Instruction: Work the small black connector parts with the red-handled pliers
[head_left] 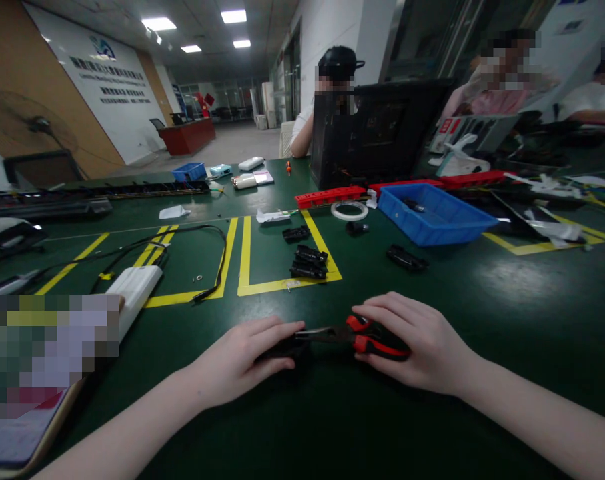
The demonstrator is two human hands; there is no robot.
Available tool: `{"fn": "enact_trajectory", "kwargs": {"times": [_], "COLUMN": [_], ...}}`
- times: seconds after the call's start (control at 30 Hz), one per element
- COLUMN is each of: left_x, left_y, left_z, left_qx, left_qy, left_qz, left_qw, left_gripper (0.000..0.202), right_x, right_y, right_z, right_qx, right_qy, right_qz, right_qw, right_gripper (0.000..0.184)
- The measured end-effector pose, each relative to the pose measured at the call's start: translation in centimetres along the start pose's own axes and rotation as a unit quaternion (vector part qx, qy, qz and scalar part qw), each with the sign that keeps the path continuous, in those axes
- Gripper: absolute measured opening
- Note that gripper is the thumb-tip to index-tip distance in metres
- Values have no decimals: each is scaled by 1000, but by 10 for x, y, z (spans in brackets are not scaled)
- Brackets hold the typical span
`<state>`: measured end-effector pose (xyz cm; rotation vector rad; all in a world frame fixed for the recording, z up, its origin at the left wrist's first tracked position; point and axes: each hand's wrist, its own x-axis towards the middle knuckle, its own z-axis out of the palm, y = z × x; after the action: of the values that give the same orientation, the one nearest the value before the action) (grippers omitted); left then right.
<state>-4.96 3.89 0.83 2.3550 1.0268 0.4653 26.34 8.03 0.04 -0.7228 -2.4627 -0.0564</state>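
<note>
My right hand (415,340) is wrapped round the red and black handles of a pair of needle-nose pliers (365,337). Their narrow jaws point left and meet the end of a black plastic part (287,348). That part lies low at the green table, and my left hand (249,357) grips it with fingers over the top and thumb along the near side. Much of it is hidden under the fingers, and what the jaw tips grasp is too small to make out. Farther off lie similar black parts (308,262), two of them side by side.
A blue tray (432,230) stands at the right, near another black part (406,259) and a tape roll (349,211). At left are a phone (37,413), a white power bank (135,287) and a black cable (215,290). A person (307,123) sits behind a large black case (372,133).
</note>
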Motion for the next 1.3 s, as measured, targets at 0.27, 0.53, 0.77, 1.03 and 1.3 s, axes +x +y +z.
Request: {"fn": "enact_trajectory", "kwargs": {"times": [0.27, 0.53, 0.77, 1.03, 1.3], "left_x": [1, 1, 0, 0, 0], "left_y": [1, -1, -7, -5, -3], "left_z": [-5, -5, -1, -2, -3], "left_qx": [0, 11, 40, 30, 6], "left_qy": [2, 18, 36, 25, 19], "left_qz": [28, 44, 79, 68, 59], "left_qw": [1000, 999, 995, 997, 998], "left_gripper": [46, 46, 43, 43, 41], "right_x": [-1, -3, -1, 0, 0], "right_y": [2, 5, 6, 1, 2], "right_z": [1, 6, 6, 4, 4], "right_qx": [-3, 9, 26, 36, 26], "right_qy": [1, -5, 5, 9, 12], "right_qz": [-11, -22, -15, -2, -14], "right_qw": [1000, 1000, 1000, 999, 999], "right_gripper": [42, 41, 41, 37, 41]}}
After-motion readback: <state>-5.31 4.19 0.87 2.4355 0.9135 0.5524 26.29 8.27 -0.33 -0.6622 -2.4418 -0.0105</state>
